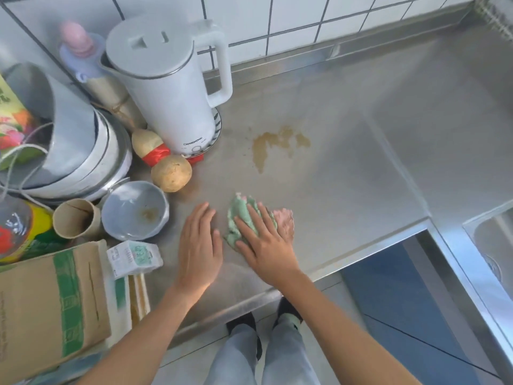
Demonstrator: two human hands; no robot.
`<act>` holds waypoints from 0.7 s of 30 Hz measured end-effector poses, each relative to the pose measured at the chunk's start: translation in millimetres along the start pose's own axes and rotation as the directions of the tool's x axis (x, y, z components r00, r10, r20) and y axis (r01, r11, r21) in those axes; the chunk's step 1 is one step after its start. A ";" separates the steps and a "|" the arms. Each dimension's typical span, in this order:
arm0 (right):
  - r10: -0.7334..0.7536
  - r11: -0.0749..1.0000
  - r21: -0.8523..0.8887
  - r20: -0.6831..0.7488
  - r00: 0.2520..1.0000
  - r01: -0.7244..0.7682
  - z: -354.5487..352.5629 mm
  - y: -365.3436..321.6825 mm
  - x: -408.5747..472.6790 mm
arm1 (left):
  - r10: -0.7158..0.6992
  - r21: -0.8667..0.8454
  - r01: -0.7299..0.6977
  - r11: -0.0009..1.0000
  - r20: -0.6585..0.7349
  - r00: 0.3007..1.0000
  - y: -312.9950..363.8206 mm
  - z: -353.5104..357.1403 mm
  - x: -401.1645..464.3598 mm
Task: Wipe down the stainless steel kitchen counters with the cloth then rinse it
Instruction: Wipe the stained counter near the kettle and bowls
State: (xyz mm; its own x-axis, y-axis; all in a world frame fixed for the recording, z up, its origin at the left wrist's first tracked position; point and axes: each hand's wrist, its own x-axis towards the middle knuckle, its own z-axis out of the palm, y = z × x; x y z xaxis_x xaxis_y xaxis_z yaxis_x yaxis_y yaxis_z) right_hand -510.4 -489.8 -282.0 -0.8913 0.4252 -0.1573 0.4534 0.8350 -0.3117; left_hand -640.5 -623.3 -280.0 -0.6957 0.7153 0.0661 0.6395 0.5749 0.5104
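**Two hands flat on the steel counter, one on the cloth**

Two bare hands lie on the stainless steel counter (347, 168) near its front edge; the right hand (266, 240) presses down on the cloth (241, 218) with its fingers straight and spread, not curled round it; the cloth is crumpled, green with a pink part showing at about 2 o'clock of the hand. The left hand (200, 245) rests flat on the bare steel just beside the cloth, at its 9 o'clock, fingers straight and together, holding nothing.

At 12 o'clock of the cloth, well apart from it, a brownish stain (273, 145) marks the counter; at 11 o'clock stands a white kettle (172, 87) on a patterned plate (218, 129); a gourd tied with red ribbon (163, 165) lies between kettle and hands; a small grey bowl (136, 209) sits at 9 o'clock of the left hand, with a cardboard tube (76, 218) touching its left side. Stacked metal bowls (83, 157) crowd the far left; a cardboard box with green bands (50, 309) and a small white carton (134, 257) lie at 8 o'clock; the sink (491, 245) shows at 3 o'clock, at the frame's right edge.
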 end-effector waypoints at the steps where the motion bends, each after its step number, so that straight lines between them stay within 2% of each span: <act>1: -0.030 0.999 -0.030 0.029 0.999 0.031 -2.7 16.2 -12.8 | 0.021 0.010 -0.021 1.000 0.000 1.000 0.5 1.1 8.2; 4: 0.023 0.996 -0.090 0.078 0.997 -0.016 -20.4 73.3 -41.2 | -0.002 0.010 0.003 1.000 -0.025 1.000 7.2 7.7 34.1; 8: 0.255 0.965 -0.065 0.035 0.966 -0.253 -53.8 132.2 -23.3 | -0.163 -0.005 0.163 0.987 -0.096 0.982 23.2 24.6 62.0; 11: 0.481 0.877 0.008 -0.022 0.876 -0.481 -62.2 137.7 40.2 | -0.125 0.075 0.139 0.987 -0.165 0.978 22.9 37.9 64.9; 13: 0.551 0.834 0.047 -0.033 0.834 -0.549 -60.2 119.2 84.9 | -0.111 0.111 0.135 0.985 -0.202 0.973 19.1 42.4 65.1; 15: 0.476 0.879 0.047 -0.042 0.879 -0.474 -52.4 87.8 110.5 | -0.118 0.133 0.148 0.980 -0.212 0.970 17.9 44.4 65.3; 18: 0.197 0.980 0.010 -0.069 0.978 -0.197 -35.3 47.3 102.2 | -0.120 0.158 0.154 0.975 -0.207 0.971 18.2 47.0 66.6; 21: -0.029 0.999 -0.035 0.005 1.000 0.029 -32.9 68.6 68.3 | -0.112 0.175 0.145 0.974 -0.186 0.976 16.0 48.3 65.2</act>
State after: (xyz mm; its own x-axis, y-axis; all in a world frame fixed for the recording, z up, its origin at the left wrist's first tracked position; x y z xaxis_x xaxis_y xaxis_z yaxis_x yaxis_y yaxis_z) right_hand -540.1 -392.0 -283.4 -0.9040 0.3992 -0.1534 0.4272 0.8587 -0.2831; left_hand -659.8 -548.3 -308.9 -0.8114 0.5601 0.1669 0.5793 0.7331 0.3563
